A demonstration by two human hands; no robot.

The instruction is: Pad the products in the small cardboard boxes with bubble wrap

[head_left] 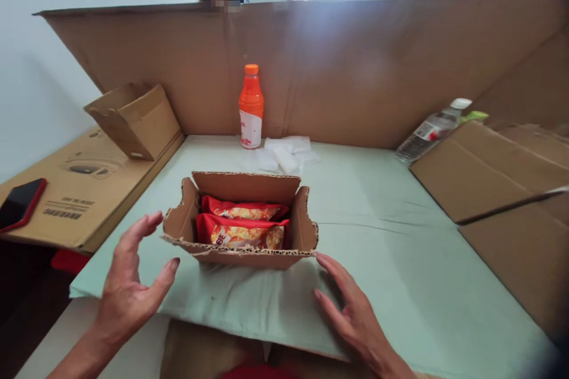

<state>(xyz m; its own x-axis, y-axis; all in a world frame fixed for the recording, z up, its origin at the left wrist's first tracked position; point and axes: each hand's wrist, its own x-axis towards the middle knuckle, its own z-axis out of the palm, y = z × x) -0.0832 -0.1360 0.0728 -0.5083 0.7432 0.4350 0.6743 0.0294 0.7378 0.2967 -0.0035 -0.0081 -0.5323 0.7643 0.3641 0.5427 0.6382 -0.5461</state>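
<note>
**Open hands flank a snack carton**

Head view: the open cardboard carton (240, 230) sits mid-desk (400, 249), long axis crosswise, mouth upward, two red snack packets (242, 225) lying crosswise inside. Left hand (128, 284), fingers spread, hovers just left of the carton; right hand (351, 311), open, lies flat by its front-right corner. Bare cloth stretches right of the carton.

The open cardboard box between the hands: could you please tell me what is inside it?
The cardboard box holds two red snack packets, one behind the other. Anything beneath them is hidden by the packets and the box walls.
</note>
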